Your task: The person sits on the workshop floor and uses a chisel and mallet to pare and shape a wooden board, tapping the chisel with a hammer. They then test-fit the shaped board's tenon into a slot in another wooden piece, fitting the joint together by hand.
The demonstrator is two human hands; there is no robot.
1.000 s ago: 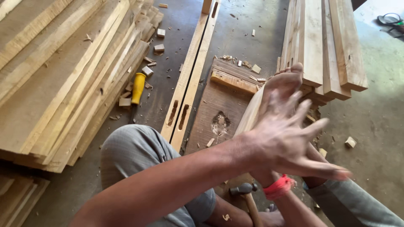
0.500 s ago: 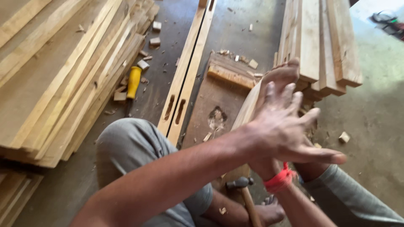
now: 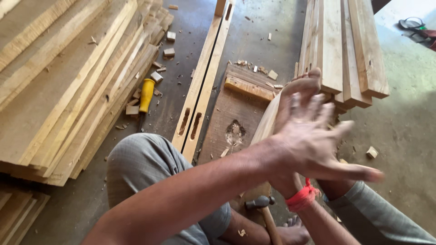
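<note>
My left hand point(image 3: 318, 145) is held in front of me with its fingers spread and blurred, and it holds nothing. Right behind it is my right hand point(image 3: 302, 88), with a red thread on its wrist; its fingers point up against the left palm, and the left hand hides most of it. A pale wooden plank point(image 3: 267, 122) slants just left of both hands, over a dark board point(image 3: 227, 122) with a chipped hollow. A hammer point(image 3: 260, 203) with a wooden handle lies below my hands, beside my bare foot point(image 3: 295, 233).
Stacked planks point(image 3: 59, 86) fill the left side and another stack point(image 3: 345, 45) lies at the upper right. Two long rails point(image 3: 204, 86) with mortise slots run up the middle. A yellow-handled tool point(image 3: 146, 94) and wood offcuts lie on the concrete floor point(image 3: 404, 127).
My hands stay together in front of me while the left hand's fingers shift and blur. The hammer shows more fully at the bottom of the view.
</note>
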